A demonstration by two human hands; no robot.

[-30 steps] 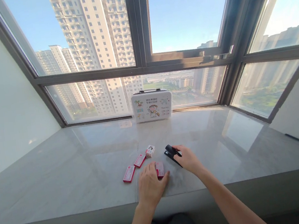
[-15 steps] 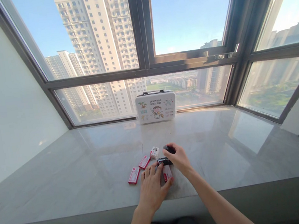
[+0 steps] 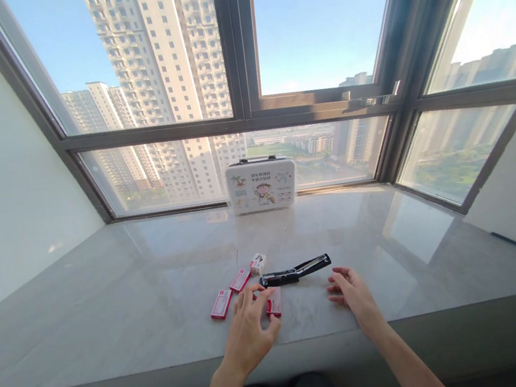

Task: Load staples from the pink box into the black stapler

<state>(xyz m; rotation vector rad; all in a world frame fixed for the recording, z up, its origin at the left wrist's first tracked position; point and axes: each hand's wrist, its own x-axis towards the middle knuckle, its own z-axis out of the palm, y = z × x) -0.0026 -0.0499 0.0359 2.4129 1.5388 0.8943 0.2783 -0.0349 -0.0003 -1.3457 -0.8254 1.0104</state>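
Black stapler [image 3: 295, 271] lies swung open flat on stone sill [image 3: 110, 304], at 12 o'clock of left hand [image 3: 250, 326] and 10 o'clock of right hand [image 3: 356, 292]. Right hand empty, fingers loose, just short of stapler. Left thumb and forefinger bracket red box [image 3: 275, 304]; actual grip can't tell. Two more red boxes [image 3: 220, 304] and white box [image 3: 259, 262] at its 11 o'clock. Tin case [image 3: 261, 184] at 12, by window.

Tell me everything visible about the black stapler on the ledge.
The black stapler lies opened out flat on the grey marble-like ledge, a long shape running left to right, its right end farther away. Silvery metal shows along its right half. Fingertips of the left hand are close to its left end; contact is unclear. The right hand is apart.
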